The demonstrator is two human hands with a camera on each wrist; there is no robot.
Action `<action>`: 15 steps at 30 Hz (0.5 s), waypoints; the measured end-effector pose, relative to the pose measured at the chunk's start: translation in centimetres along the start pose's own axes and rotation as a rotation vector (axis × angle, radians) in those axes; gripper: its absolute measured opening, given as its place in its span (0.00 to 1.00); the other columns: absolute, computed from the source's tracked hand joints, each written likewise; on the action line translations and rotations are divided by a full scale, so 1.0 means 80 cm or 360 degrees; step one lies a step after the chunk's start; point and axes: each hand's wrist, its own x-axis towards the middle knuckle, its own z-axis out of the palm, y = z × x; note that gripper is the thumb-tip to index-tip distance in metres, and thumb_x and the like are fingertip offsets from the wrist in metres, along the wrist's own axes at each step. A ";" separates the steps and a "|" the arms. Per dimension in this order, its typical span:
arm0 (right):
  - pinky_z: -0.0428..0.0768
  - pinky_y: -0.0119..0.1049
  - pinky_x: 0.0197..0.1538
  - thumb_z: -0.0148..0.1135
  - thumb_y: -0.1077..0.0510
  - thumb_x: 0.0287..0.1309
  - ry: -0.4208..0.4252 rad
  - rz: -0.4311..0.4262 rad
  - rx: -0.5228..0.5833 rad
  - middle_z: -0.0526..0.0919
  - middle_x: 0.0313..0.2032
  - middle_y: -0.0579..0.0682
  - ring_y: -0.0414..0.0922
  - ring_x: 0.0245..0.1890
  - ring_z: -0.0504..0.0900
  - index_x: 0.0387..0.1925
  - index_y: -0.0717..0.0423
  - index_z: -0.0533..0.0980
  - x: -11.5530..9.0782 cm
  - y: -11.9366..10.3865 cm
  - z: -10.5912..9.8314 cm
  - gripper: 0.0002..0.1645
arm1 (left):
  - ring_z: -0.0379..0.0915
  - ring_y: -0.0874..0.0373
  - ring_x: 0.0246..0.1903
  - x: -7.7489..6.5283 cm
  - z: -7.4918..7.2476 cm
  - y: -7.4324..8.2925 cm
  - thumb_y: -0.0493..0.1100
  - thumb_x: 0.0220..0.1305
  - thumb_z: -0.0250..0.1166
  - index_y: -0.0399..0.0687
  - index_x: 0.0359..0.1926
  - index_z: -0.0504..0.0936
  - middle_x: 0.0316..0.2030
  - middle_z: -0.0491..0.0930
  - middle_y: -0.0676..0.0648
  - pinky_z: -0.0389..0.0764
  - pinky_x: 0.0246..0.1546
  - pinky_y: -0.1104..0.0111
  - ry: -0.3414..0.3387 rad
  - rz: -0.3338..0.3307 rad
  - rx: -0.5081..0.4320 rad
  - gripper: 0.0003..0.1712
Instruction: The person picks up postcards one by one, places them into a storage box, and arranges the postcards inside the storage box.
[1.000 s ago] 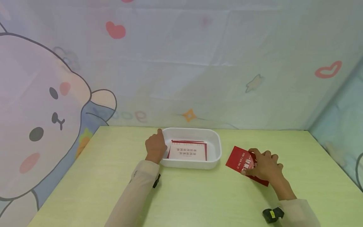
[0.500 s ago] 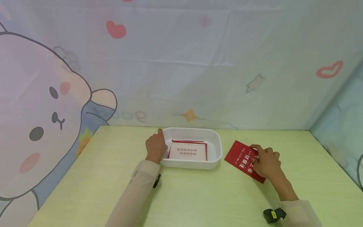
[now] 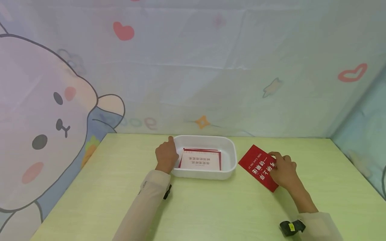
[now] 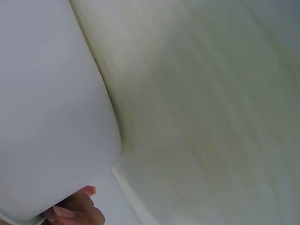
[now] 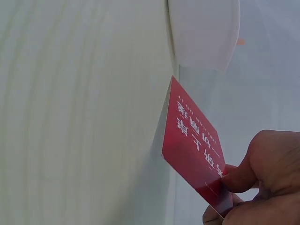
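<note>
My right hand (image 3: 284, 170) pinches a red card (image 3: 258, 167) with white lettering by its right end, thumb on top. In the right wrist view the card (image 5: 194, 145) is tilted up off the table, its lettered face showing. On the left, my left hand (image 3: 167, 154) grips the left end of a white plastic tray (image 3: 208, 174); the left wrist view shows its fingers (image 4: 79, 211) curled at the tray's rim. Inside the tray lie several red-edged cards (image 3: 201, 161), the top one pale with printed characters.
The tray and cards are on a pale green-yellow table (image 3: 211, 207). A printed cloth (image 3: 187, 67) with a cartoon animal hangs behind the table's back edge. At the right edge a dark cable (image 3: 383, 180) shows.
The red card has been lifted and turned slightly, its lettering now more exposed, with my right hand's thumb shifted toward the card's right end. My left hand and the tray stay put.
</note>
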 end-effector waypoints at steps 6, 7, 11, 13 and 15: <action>0.65 0.62 0.50 0.50 0.70 0.52 -0.0001 0.0026 0.0058 0.66 0.44 0.74 0.71 0.53 0.62 0.65 0.75 0.58 0.003 -0.002 -0.005 0.36 | 0.84 0.47 0.36 0.000 -0.001 0.001 0.43 0.60 0.68 0.41 0.63 0.68 0.39 0.86 0.39 0.85 0.37 0.57 0.0005 -0.0012 0.0008 0.32; 0.67 0.63 0.49 0.50 0.70 0.53 0.0000 0.0035 0.0060 0.66 0.44 0.75 0.72 0.52 0.62 0.65 0.76 0.58 0.004 -0.002 -0.006 0.36 | 0.84 0.47 0.35 0.001 0.000 0.001 0.43 0.60 0.68 0.41 0.63 0.68 0.39 0.86 0.39 0.85 0.37 0.57 0.0007 -0.0009 0.0008 0.32; 0.73 0.61 0.45 0.47 0.70 0.57 0.0015 0.0055 0.0069 0.66 0.46 0.78 0.72 0.50 0.65 0.65 0.79 0.58 0.006 -0.003 -0.010 0.33 | 0.84 0.47 0.35 0.002 0.004 0.000 0.43 0.61 0.68 0.41 0.63 0.68 0.38 0.85 0.39 0.85 0.36 0.57 0.0009 -0.0003 0.0007 0.32; 0.74 0.56 0.42 0.46 0.70 0.58 0.0043 0.0045 0.0072 0.68 0.45 0.78 0.69 0.46 0.67 0.64 0.80 0.59 0.007 -0.004 -0.011 0.32 | 0.84 0.47 0.34 0.003 0.005 0.000 0.43 0.60 0.68 0.41 0.62 0.68 0.38 0.85 0.39 0.85 0.36 0.57 0.0011 -0.0001 0.0005 0.31; 0.73 0.49 0.38 0.45 0.69 0.61 0.0081 0.0016 0.0080 0.70 0.43 0.77 0.64 0.42 0.69 0.63 0.81 0.59 0.009 -0.004 -0.012 0.30 | 0.84 0.47 0.35 0.004 0.006 0.000 0.43 0.60 0.69 0.41 0.62 0.69 0.38 0.85 0.39 0.85 0.37 0.57 0.0020 0.0002 0.0008 0.31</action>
